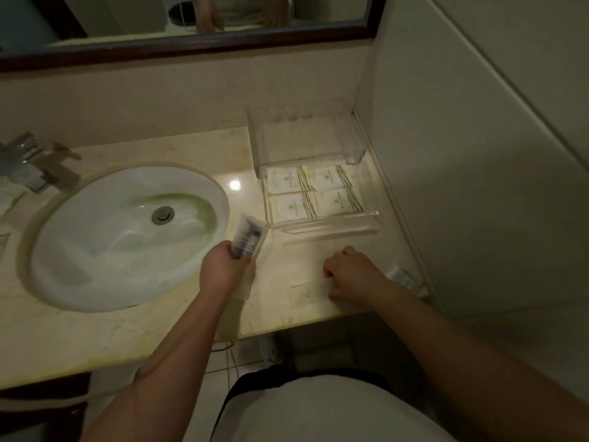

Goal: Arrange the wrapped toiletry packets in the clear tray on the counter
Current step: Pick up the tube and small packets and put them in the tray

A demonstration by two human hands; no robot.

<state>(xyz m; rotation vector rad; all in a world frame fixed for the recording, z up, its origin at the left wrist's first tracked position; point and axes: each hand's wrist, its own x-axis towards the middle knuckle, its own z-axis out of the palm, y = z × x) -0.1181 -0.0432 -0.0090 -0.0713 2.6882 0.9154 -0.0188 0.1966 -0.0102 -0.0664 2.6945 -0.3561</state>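
A clear tray (325,226) stands on the counter at the right, by the wall. Its front part holds several cream wrapped packets (291,178) laid flat in two rows. The back part looks bare. My left hand (223,269) is shut on a clear-wrapped packet with a dark item inside (247,236), held just left of the tray's front corner, over the sink's rim. My right hand (353,274) rests on the counter in front of the tray with its fingers curled; nothing shows in it. Another white wrapped packet (403,277) lies right of that hand.
A white oval sink (127,234) fills the counter's left half, with a chrome faucet (25,161) at far left. A dark-framed mirror (191,43) hangs above. The wall (478,186) closes the right side. The counter's front edge (302,325) is near my body.
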